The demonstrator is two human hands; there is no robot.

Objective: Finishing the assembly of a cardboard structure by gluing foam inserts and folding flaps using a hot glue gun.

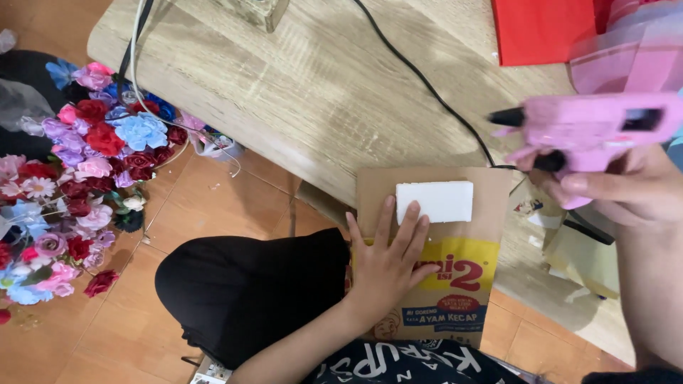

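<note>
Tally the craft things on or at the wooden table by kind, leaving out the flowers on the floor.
Pink plastic glue gun, held in the right hand: 1
White rectangular foam block, touched by the left hand fingers: 1
Brown printed cardboard piece under the block: 1
Red paper sheet: 1
Black cable: 1
Total: 5

Bare wooden table [306, 85] lies open above the cardboard piece [434, 256], crossed only by a black cord [427, 85]; artificial flowers [78, 178] crowd the floor at left
</note>
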